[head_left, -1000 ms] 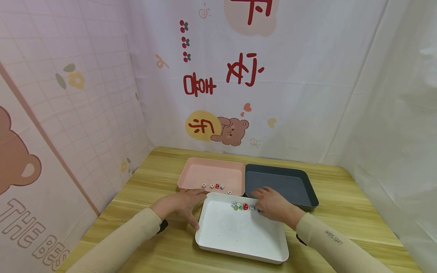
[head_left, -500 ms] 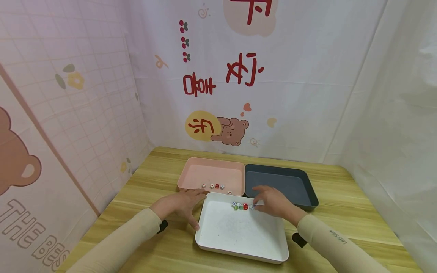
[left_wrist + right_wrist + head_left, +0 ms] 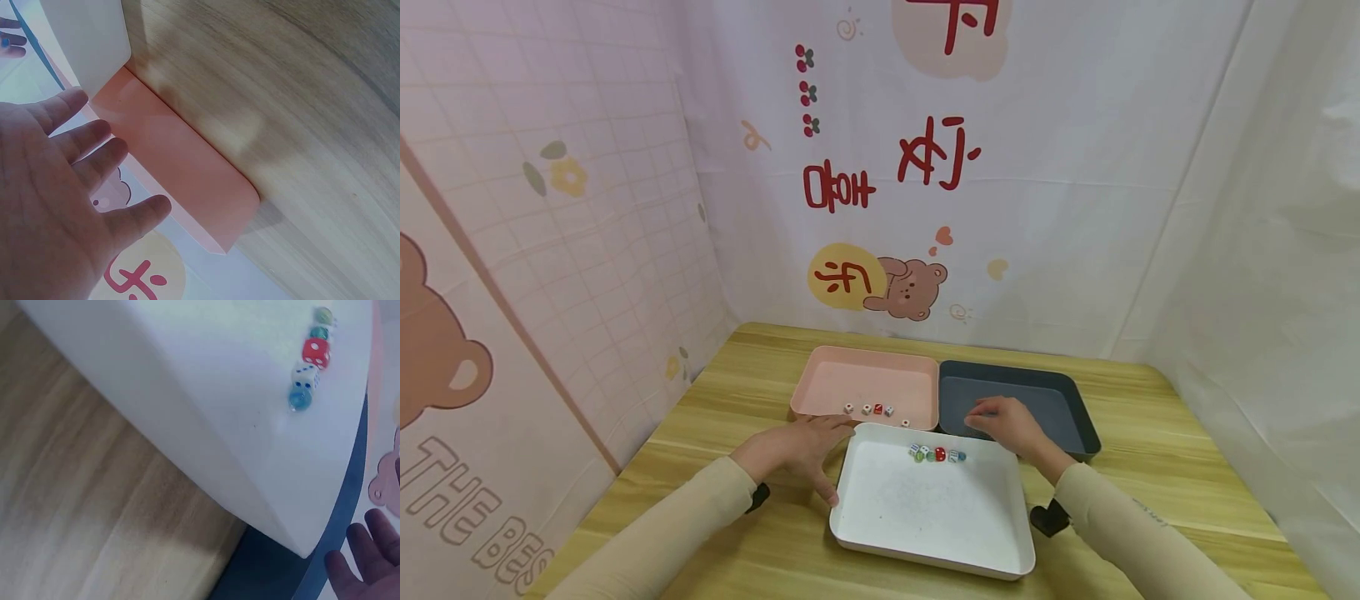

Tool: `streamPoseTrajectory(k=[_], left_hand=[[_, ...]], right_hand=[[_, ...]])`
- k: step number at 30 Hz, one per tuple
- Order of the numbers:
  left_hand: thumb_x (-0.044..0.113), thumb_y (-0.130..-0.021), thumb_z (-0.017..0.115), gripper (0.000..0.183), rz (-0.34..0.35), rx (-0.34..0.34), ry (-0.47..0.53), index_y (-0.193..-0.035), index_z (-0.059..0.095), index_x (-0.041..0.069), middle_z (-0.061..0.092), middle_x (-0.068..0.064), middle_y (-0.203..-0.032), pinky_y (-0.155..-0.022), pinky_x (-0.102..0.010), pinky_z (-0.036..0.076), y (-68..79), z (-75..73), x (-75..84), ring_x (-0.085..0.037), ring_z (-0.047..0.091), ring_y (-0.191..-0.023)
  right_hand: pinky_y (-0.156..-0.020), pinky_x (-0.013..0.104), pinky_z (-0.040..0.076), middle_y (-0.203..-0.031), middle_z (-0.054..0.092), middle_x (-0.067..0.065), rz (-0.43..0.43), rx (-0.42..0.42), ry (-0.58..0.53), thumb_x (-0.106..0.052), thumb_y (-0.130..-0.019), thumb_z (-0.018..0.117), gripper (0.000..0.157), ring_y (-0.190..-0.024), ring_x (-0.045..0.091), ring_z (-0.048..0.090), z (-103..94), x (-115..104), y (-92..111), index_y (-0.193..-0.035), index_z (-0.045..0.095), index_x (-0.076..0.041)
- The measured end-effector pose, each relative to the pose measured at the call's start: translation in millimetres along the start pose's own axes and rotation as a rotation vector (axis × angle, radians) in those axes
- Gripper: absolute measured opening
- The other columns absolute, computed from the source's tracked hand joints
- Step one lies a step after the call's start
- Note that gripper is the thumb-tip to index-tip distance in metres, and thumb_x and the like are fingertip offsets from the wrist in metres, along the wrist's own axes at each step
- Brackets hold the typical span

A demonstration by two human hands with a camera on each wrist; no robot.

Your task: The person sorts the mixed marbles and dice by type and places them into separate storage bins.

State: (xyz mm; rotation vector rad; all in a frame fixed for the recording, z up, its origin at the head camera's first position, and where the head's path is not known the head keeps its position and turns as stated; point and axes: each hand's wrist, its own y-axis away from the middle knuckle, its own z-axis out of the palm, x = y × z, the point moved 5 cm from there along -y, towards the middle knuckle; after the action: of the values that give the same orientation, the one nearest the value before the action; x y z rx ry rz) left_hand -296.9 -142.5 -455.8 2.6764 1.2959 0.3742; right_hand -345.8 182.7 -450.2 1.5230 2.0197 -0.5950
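Observation:
My right hand (image 3: 1009, 427) is over the near part of the dark blue tray (image 3: 1067, 392), thumb and fingers pinching a small blue marble (image 3: 5, 42), seen small in the left wrist view. Its fingers also show in the right wrist view. A row of dice and glass marbles lies by the far side of the white tray (image 3: 925, 517): a red die (image 3: 316, 352), a white die (image 3: 305, 375), a blue marble (image 3: 300, 398) and green marbles among them. My left hand (image 3: 805, 454) rests with spread fingers at the white tray's left rim.
Beyond the white tray stands a pink tray (image 3: 865, 379), touching the dark blue one, with several dice, one red die (image 3: 878, 409) among them. All stand on a wooden table (image 3: 730, 392). Printed cloth walls (image 3: 1037, 208) enclose the back and sides.
My right hand has lifted from the row in the white tray and moved away to above the dark blue tray, uncovering a blue marble in the row. The left hand has stayed put.

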Motion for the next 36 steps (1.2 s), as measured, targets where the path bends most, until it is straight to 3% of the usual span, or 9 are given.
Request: streamPoseTrajectory(k=[7,13,17,32,36], left_hand=[[0.065,-0.064,0.084,0.114,-0.011,-0.012,0.004,-0.151,0.037,0.009,0.03,-0.009,-0.159,-0.116,-0.051,0.023,1.0,-2.0,1.1,-0.027,0.026,-0.146],[0.066,-0.064,0.083,0.113,-0.02,-0.02,-0.005,-0.151,0.038,0.009,0.03,-0.008,-0.159,-0.116,-0.049,0.025,0.4,-2.3,2.3,-0.026,0.028,-0.145],[0.066,-0.064,0.083,0.114,-0.02,-0.018,-0.004,-0.151,0.038,0.01,0.03,-0.008,-0.159,-0.116,-0.05,0.024,-0.1,-1.4,0.7,-0.026,0.027,-0.146],[0.067,-0.063,0.083,0.116,-0.013,-0.009,0.007,-0.153,0.035,0.011,0.03,-0.007,-0.159,-0.115,-0.055,0.023,0.5,-0.9,0.5,-0.027,0.026,-0.146],[0.066,-0.064,0.083,0.116,-0.007,-0.004,0.009,-0.153,0.035,0.011,0.029,-0.007,-0.16,-0.115,-0.057,0.022,0.4,-0.6,0.9,-0.027,0.026,-0.146]], right_hand=[[-0.096,0.055,0.047,-0.136,0.056,0.023,0.143,0.033,-0.09,-0.032,-0.095,0.066,0.032,-0.126,0.042,0.051,-12.0,21,-5,-0.112,0.074,-0.006],[-0.095,0.056,0.047,-0.123,0.065,0.02,0.191,0.055,-0.087,-0.034,-0.096,0.065,0.036,-0.118,0.043,0.056,-22.1,33,-5,-0.115,0.073,-0.003],[-0.096,0.059,0.045,-0.124,0.064,0.023,0.232,0.065,-0.069,-0.035,-0.096,0.064,0.043,-0.119,0.046,0.053,-26.2,40,-5,-0.117,0.071,0.001],[-0.089,0.057,0.05,-0.121,0.063,0.029,0.297,0.07,0.035,-0.036,-0.095,0.062,0.05,-0.112,0.049,0.057,-37.6,60,-3,-0.114,0.068,0.011],[-0.086,0.055,0.051,-0.114,0.066,0.028,0.278,0.081,0.06,-0.039,-0.092,0.064,0.051,-0.106,0.048,0.06,-40.9,62,-3,-0.108,0.071,0.009]])
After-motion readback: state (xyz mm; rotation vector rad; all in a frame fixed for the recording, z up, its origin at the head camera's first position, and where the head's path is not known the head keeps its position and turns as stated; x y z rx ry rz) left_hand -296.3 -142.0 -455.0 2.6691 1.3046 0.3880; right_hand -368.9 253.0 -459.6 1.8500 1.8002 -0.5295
